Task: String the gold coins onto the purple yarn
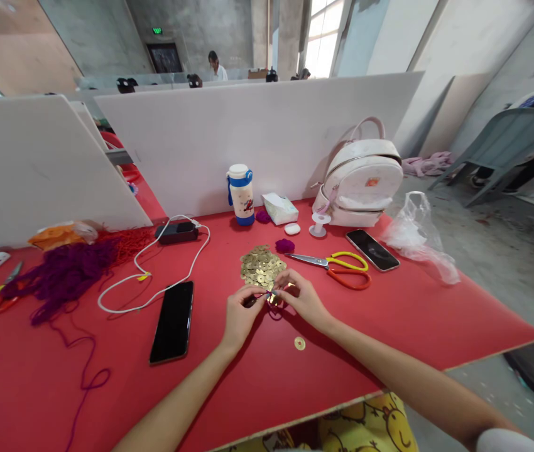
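Note:
My left hand [240, 319] and my right hand [308, 304] meet over the red table, fingertips pinched together on a thin purple cord [275, 316]. A small loop of that cord hangs below the fingers, and gold coins show between the hands. Whether those coins are threaded on the cord I cannot tell. Just beyond my fingers lies a heap of gold coins [258, 263]. One loose coin with a square hole [299, 343] rests nearer to me. Past my right hand are scissors with yellow and orange handles [342, 263] and a small purple ball of yarn [285, 245].
A black phone [171, 323], a power bank with a white cable [177, 232] and tangled purple yarn [71, 270] occupy the left. Behind stand a bottle [240, 194], a tissue pack [280, 208], a spool [318, 225] and a backpack [361, 182]. Another phone [372, 249] lies right.

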`<state>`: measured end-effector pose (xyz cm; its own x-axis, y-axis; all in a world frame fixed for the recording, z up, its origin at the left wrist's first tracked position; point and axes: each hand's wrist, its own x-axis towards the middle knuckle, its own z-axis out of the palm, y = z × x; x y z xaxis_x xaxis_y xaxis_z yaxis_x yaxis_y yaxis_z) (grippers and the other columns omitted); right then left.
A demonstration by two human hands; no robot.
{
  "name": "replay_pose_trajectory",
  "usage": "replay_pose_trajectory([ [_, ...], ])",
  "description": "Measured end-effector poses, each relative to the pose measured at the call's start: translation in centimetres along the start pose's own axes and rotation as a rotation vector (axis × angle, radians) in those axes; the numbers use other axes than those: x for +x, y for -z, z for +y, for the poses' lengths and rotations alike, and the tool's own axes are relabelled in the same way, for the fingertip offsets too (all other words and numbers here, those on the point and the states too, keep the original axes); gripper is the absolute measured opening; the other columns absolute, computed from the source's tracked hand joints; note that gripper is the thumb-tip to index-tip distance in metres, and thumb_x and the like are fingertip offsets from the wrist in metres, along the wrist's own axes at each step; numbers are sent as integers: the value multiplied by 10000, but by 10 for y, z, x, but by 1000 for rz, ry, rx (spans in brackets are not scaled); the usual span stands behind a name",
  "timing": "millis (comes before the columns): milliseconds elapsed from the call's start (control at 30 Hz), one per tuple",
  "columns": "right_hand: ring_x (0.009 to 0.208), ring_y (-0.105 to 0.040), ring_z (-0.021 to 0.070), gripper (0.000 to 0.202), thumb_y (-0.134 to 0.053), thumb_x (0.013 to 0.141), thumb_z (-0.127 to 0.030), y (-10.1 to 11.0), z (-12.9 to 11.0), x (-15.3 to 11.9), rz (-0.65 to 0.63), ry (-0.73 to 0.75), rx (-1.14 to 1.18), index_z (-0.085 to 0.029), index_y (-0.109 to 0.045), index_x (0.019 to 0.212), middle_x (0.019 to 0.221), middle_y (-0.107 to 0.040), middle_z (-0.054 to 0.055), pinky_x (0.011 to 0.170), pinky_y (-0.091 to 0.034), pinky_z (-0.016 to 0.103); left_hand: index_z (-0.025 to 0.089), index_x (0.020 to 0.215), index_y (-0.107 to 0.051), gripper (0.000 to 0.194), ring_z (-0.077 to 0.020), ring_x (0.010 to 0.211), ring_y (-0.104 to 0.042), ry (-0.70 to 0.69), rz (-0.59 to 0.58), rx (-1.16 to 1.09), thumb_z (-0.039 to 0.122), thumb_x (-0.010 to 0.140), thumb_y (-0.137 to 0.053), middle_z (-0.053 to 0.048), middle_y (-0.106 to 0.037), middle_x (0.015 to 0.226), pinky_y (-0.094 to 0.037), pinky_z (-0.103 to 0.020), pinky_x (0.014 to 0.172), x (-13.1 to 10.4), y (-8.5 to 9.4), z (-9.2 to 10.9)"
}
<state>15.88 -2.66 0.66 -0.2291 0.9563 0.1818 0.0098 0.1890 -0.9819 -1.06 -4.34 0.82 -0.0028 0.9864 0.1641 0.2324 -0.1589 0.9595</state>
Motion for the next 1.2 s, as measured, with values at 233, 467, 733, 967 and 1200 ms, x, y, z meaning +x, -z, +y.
replay_pose_trajectory([
  [233,766,-632,169,255,-703,745,-318,1,6,3,-28,-73,96,-214,-526,895,821,-650,10,642,-505,284,191,763,-724,77,-189,781,-651,-109,9,80,240,783,-668,-49,-707,813,-503,-274,721,-3,1,3],
  [467,767,-645,173,281,-733,717,-314,2,10,3,-36,-87,91,-212,-533,886,802,-664,7,661,-497,293,197,754,-726,77,-188,758,-650,-158,17,99,240,788,-671,-45,-703,793,-509,-272,702,-3,1,3],
  [733,729,-640,167,262,-706,724,-293,1,7,3,-40,-81,48,-208,-523,891,784,-663,3,635,-483,285,192,753,-721,68,-183,765,-651,-157,11,115,224,788,-672,-43,-705,797,-506,-270,712,-3,2,1],
  [967,645,-605,148,272,-703,729,-297,1,4,1,-24,-88,24,-211,-523,914,776,-654,1,545,-467,254,189,746,-723,70,-191,765,-657,-139,9,98,222,781,-673,-49,-708,792,-511,-284,723,-2,2,1],
  [1200,671,-578,140,102,-606,801,-244,3,4,1,-35,-3,-91,-203,-586,892,838,-632,13,581,-485,259,186,751,-733,69,-198,781,-667,-86,-18,48,236,761,-687,-58,-721,809,-518,-290,730,1,1,-3],
])
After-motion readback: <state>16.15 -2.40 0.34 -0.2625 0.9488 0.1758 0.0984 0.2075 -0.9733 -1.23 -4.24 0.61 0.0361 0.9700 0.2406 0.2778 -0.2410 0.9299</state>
